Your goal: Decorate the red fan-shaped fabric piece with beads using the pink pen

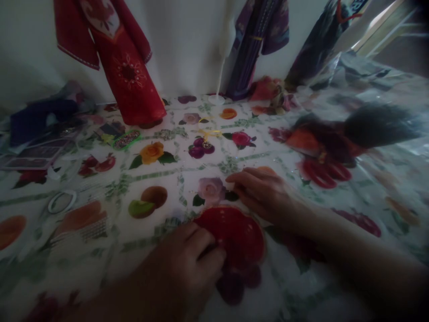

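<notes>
A red piece of fabric (234, 237) with a rounded, wavy edge lies on the flowered tablecloth in front of me. My left hand (191, 259) is closed at its left edge, fingers curled and thumb against them. Beyond the red piece, my right hand (264, 192) rests on the tablecloth near a printed pink rose. Its fingers are bent and drawn together with the tips down on the cloth; anything between them is too small to make out. Tiny shiny specks are scattered around its fingertips.
A doll-sized red dress (134, 85) and a purple one (250, 49) stand at the back wall. A green-edged tray of beads (127, 139) and a yellow ribbon (211, 133) lie ahead. A white ring (62, 201) is leftward, a blurred dark-haired doll (335, 134) rightward.
</notes>
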Demonstrator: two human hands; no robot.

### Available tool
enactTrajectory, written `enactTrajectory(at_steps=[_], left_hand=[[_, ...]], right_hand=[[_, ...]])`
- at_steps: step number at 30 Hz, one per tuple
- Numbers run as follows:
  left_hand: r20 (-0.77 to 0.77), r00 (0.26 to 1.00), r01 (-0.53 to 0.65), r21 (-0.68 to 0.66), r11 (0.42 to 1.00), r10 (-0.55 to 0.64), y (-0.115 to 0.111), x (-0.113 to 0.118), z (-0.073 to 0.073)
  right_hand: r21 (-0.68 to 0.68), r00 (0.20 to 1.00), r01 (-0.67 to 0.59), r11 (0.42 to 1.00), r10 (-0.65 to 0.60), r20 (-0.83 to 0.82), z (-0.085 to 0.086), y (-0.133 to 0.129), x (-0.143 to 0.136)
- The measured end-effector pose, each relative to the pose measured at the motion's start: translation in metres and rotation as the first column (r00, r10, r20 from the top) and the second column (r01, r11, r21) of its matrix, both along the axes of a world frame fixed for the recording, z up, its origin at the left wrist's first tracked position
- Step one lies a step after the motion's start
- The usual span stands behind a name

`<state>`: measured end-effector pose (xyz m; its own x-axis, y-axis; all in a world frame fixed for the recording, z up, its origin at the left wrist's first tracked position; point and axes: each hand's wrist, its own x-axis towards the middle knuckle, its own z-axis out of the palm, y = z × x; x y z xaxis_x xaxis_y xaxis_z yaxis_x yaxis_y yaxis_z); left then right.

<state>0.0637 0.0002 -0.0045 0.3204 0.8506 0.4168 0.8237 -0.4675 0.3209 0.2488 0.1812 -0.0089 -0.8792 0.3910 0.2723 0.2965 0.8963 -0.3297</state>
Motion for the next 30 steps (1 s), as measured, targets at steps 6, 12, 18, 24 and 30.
enactTrajectory(at_steps=[6,12,18,24,30], left_hand=[[-0.003,1.000,0.012,0.008,1.000,-0.012,0.0000,-0.0009,0.0003],[0.028,1.000,0.004,-0.013,1.000,-0.004,-0.0007,-0.0011,-0.0024],[0.038,0.999,0.016,0.032,0.999,-0.017,0.0009,-0.0002,-0.0043],[0.007,0.999,0.037,0.048,0.998,-0.037,0.0010,-0.0008,-0.0047],[0.026,1.000,0.017,0.015,1.000,-0.017,-0.0007,-0.0012,-0.0044]], right_hand=[[-0.052,1.000,-0.007,0.999,0.006,-0.010,-0.0010,0.0012,0.0043],[-0.048,1.000,-0.008,0.999,0.009,0.013,-0.0002,0.0009,0.0058],[-0.039,0.999,0.017,0.999,-0.016,0.029,-0.0019,0.0011,0.0058],[0.005,1.000,0.006,1.000,-0.006,0.020,-0.0026,0.0002,0.0061],[-0.001,1.000,-0.007,1.000,0.007,0.022,0.0010,-0.0007,0.0048]])
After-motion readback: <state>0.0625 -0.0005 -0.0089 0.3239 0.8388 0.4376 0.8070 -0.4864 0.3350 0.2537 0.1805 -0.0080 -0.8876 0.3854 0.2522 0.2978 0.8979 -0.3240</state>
